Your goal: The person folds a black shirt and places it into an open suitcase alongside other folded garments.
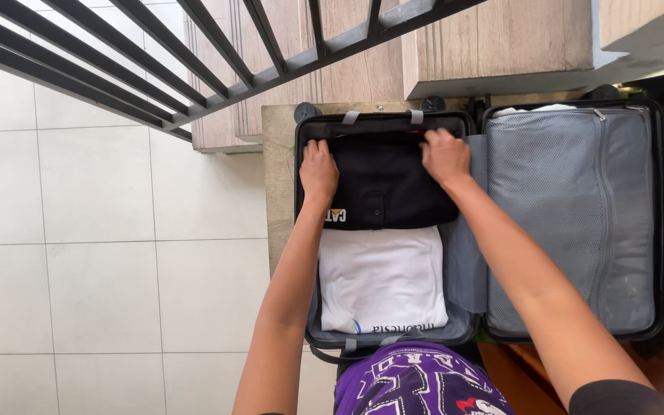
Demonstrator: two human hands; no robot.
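Fingers [318, 157] of your left hand [319, 172] lie flat and close together on the black folded garment [384, 192], curled slightly over its far-left corner; fingers [438, 141] of your right hand [445, 157] bend down over the far-right edge, tips tucked out of sight, so you cannot tell if they pinch cloth or just press it. Neither hand lifts anything clear.

Garment sits in the far end of the left suitcase half [306, 154], touching the rear wall, w/ a white folded shirt [382, 280] just beside it on the near side; the two overlap a little at the seam. Right suitcase half [659, 215] is closed off by a grey mesh divider [570, 215], zipped, w/ something white showing at its top edge. Case rests on a low wooden bench [278, 192] beside a white tiled floor [101, 230]; a dark stair railing [194, 69] crosses above.

To seat the garment well, approx. as follows: keep both palms flat, push evenly toward the rear wall so the fold stays square, & smooth outward from centre to corners. Judged risk: uneven pressure bunches the far edge vs. the strap anchors [351, 117]. Tuck corners down inside the shell rim, not over it. Keep the near edge level w/ the white shirt so the layer stays flat.
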